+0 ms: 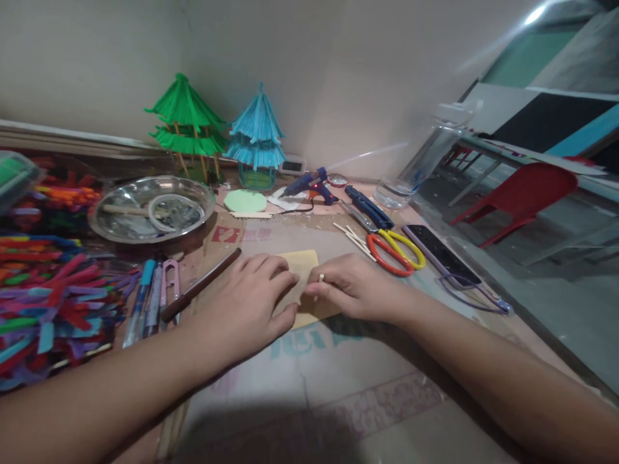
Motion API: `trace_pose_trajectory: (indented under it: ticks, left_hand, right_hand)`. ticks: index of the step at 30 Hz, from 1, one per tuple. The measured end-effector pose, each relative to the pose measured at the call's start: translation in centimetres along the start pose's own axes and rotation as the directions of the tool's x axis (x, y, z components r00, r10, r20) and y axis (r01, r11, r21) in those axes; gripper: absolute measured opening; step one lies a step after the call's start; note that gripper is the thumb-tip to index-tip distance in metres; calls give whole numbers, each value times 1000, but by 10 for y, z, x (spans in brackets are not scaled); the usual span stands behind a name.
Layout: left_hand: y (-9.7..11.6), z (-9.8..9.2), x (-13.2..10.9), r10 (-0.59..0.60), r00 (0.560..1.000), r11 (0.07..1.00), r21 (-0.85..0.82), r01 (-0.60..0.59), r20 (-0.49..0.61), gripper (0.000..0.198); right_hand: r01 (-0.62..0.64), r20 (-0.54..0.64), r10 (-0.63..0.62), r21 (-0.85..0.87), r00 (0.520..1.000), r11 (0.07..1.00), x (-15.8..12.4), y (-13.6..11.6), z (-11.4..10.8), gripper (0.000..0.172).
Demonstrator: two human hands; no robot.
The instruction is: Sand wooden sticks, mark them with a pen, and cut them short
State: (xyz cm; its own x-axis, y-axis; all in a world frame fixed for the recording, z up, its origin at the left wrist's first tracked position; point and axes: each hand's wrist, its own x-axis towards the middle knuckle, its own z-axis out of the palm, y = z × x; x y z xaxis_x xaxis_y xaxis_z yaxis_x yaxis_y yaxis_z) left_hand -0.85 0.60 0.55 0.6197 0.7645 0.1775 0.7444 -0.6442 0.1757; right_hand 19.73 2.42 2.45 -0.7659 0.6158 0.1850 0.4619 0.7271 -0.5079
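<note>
A square of yellow paper [309,312] lies on the printed cardboard sheet [242,399]. My left hand [258,290] rests over its left side, fingers apart, palm down. My right hand [351,283] is closed above the paper's right side, pinching a thin pale wooden stick [321,278] whose end shows between thumb and forefinger. The rest of the stick is hidden by the hand. More such sticks [355,240] lie just beyond, beside scissors [394,254] with orange and yellow handles. Left of my left hand is a brown pen-like rod [200,283].
Behind stand green [186,122] and blue [257,132] tiered paper-roofed models, a green paper octagon [245,200], a glue gun [312,185], pliers [370,206] and a clear bottle [420,161]. A metal tray [155,209] and colourful fuzzy strips [53,309] fill the left. A phone [442,254] lies right.
</note>
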Motion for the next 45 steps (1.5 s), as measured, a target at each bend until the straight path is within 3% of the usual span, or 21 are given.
trace_pose_trajectory:
  ticks: [5,9,13,17,21,25,30,34,39,42,45]
  left_hand:
    - [0,1,0,21,1000,1000,-8,-21,-1,27]
    - [0,0,0,-3,1000,1000,2,3,-2,22]
    - [1,-1,0,3,1000,1000,-15,-3,7,22]
    - [0,-1,-1,5,1000,1000,-1,-5,-13,23]
    - [-1,0,-1,36,999,999,-1,-36,-11,27]
    - [0,1,-1,7,1000,1000,9,-7,-17,20]
    - [0,1,-2,34,999,999,-10,-34,-24,25]
    - [0,0,-2,20,1000,1000,0,-20,-19,20]
    - [-1,0,-2,45,999,999,15,-44,-19,24]
    - [-1,0,-2,28,999,999,19,-27,-17,21]
    - [0,0,-2,46,999,999,4,-46,-2,27]
  right_hand:
    - [26,48,-27,26,998,999,0,-3,0,33]
    - [-68,8,68,-20,998,998,0,-2,1,32]
    - [1,19,-1,0,1000,1000,2,-2,3,31]
    - [-28,12,28,-22,1000,999,1,-5,3,31]
    - [23,71,-22,-12,997,1000,1,-8,3,32]
    - [-46,16,47,-65,999,997,1,-5,3,31]
    - [43,23,-42,-22,999,999,1,-5,6,31]
    - [-5,-5,5,-79,1000,997,1,-6,6,30]
    - [37,4,-37,12,999,999,1,-6,7,30]
    - [10,-14,-11,-42,1000,999,1,-6,7,31]
    - [64,26,-62,-73,998,995,2,-7,7,31]
